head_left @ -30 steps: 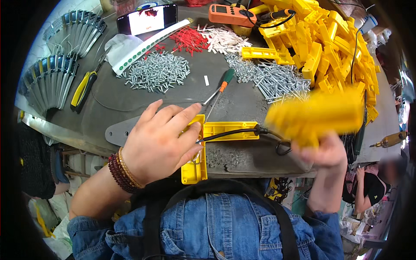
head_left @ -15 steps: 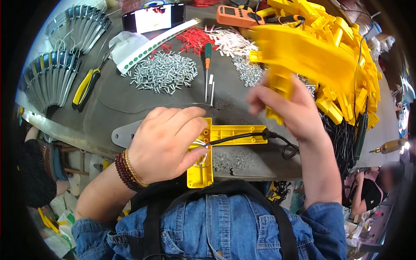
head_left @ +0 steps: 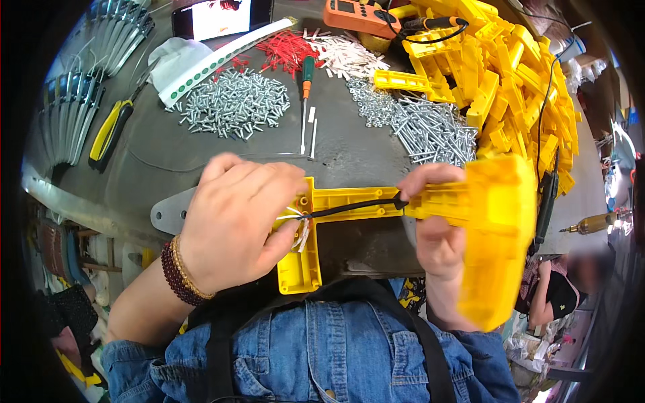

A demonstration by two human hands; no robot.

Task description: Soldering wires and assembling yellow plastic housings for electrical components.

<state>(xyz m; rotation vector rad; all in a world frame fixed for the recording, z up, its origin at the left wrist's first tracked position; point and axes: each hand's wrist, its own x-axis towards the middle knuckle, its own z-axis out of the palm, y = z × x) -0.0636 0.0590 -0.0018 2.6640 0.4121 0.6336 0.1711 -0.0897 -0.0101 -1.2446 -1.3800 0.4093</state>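
Note:
A T-shaped yellow plastic housing half (head_left: 300,272) lies open side up at the table's front edge, with white wires (head_left: 304,235) and a black cable (head_left: 353,208) inside. My left hand (head_left: 235,218) curls over its left side, closed on it and partly hiding the wires. A grey metal plate (head_left: 169,213) with holes sticks out from beneath that hand. Closed round the stem of a second yellow housing half (head_left: 500,232), my right hand (head_left: 440,232) holds it tilted at the right end of the first one. The right fingertips are close to the black cable.
Beyond my hands lie short screws (head_left: 235,104), long screws (head_left: 433,131), nuts (head_left: 371,102), red sleeves (head_left: 290,52) and white sleeves (head_left: 346,57). A screwdriver (head_left: 306,87), pliers (head_left: 111,134), an orange multimeter (head_left: 359,17) and piled yellow parts (head_left: 497,80) surround them.
My right hand has brought the second yellow housing half down and toward me, next to the first one's stem. My left hand stays over the wires. The whole view has shifted slightly.

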